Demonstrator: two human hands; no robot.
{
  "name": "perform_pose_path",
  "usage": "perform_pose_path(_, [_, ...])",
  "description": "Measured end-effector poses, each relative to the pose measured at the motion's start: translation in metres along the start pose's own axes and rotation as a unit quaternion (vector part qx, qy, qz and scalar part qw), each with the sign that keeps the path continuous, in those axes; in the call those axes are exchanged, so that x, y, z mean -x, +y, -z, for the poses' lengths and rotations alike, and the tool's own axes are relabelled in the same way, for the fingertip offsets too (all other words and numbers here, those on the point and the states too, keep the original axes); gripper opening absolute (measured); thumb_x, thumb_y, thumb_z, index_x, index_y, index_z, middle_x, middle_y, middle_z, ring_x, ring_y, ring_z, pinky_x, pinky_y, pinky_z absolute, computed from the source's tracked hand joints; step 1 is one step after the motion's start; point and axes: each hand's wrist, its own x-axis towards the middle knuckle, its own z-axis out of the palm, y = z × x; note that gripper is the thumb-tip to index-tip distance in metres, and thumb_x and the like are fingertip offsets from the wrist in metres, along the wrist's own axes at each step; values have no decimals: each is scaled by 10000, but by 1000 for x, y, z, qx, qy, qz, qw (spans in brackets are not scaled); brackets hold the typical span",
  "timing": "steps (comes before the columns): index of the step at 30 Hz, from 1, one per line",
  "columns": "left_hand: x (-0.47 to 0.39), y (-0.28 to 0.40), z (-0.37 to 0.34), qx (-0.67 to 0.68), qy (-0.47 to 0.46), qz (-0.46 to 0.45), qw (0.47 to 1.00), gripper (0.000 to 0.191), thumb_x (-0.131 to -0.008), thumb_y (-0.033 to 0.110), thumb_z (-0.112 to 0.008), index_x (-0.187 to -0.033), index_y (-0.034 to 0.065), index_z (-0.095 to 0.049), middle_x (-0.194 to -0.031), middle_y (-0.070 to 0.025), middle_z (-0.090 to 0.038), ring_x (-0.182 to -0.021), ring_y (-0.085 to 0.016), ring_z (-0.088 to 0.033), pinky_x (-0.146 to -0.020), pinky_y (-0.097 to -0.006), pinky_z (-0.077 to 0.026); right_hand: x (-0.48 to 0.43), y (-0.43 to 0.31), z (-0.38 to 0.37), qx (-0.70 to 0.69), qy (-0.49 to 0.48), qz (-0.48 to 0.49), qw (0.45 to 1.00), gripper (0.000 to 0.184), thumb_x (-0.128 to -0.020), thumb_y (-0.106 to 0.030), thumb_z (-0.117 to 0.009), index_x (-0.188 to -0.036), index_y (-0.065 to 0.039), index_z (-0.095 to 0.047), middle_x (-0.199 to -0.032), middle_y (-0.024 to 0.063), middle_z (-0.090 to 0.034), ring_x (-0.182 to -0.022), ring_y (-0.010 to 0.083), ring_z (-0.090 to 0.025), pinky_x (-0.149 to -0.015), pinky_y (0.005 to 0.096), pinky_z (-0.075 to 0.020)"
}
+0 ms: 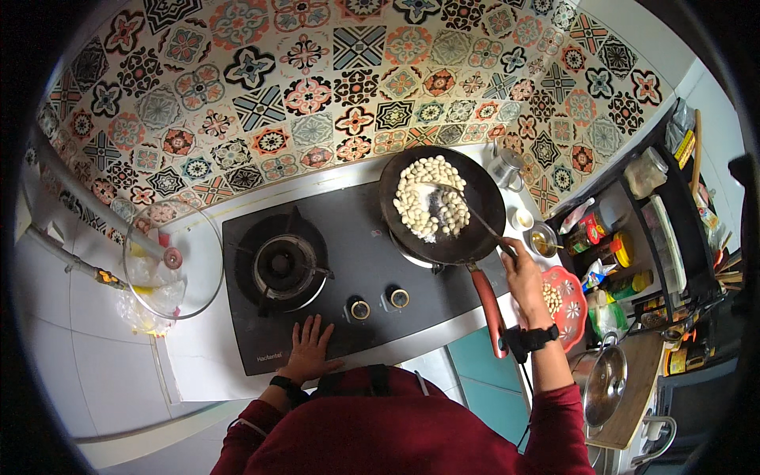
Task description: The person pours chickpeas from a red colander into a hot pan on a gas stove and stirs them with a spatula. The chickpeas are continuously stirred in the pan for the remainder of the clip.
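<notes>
My right hand (525, 279) grips the dark handle of a metal spatula (482, 223), whose blade is partly buried among the nuts. A black wok (407, 247) with a reddish-brown handle (490, 306) sits on the right burner. Inside it lie many pale nuts, apparently peanuts (418, 184), with some white substance between them. The wok handle points towards me, beside my right wrist. My left hand (310, 350) rests palm down, fingers spread, on the front of the black gas hob (350, 237), below the left burner and left of the knobs.
The left burner (282, 267) is bare. A glass lid (172, 261) stands at the far left. On the right are a steel pitcher (507, 166), a white cup (522, 219), a metal bowl (541, 240), a pink patterned dish (571, 320), a lidded pot (602, 383) and a crowded black rack (647, 249).
</notes>
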Motion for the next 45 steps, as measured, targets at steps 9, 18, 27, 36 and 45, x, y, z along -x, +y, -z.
perform_pose_path(9, [1,-1,-2,4,12,-8,1000,976,-806,667,-617,-1528,117,-260,-1605,-225,-73,-1488,-392,-37,-1161,-610,2,2,49,36,-108,-88,-182,973,299,-1015,-212,-434,-1152,30,-545,-708,115,-599,-555,189,-577,-538,336,-476])
perform_pose_path(18, [4,1,0,7,36,-17,999,981,-789,653,-648,-1516,106,-281,-1593,-231,-110,-1481,-400,-62,-1160,-614,-17,-20,21,-10,-402,-197,-256,857,273,-1038,-321,-438,-1163,-114,-565,-685,11,-518,-508,55,-440,-429,169,-305])
perform_pose_path(27, [-1,0,2,2,-7,-3,1000,1022,-794,695,-608,-1536,104,-228,-1601,-241,-64,-1486,-397,-32,-1156,-617,-2,64,6,47,-76,-49,38,995,305,-898,-93,-661,-1201,-64,-642,-928,112,-650,-802,187,-614,-708,304,-490])
perform_pose_path(36, [0,-1,1,-3,-4,-9,1000,1006,-800,678,-615,-1535,110,-228,-1601,-239,-71,-1486,-399,-36,-1156,-620,-13,108,-17,139,-55,-74,-63,994,294,-859,1,-661,-1153,-4,-651,-990,166,-669,-863,227,-665,-781,312,-514])
perform_pose_path(45, [0,0,4,-14,-22,2,1000,1004,-805,666,-623,-1542,121,-213,-1607,-230,-50,-1490,-392,-16,-1161,-611,-3,20,-11,12,17,-89,33,995,417,-895,-122,-619,-1307,-166,-574,-963,200,-611,-891,377,-644,-782,451,-512])
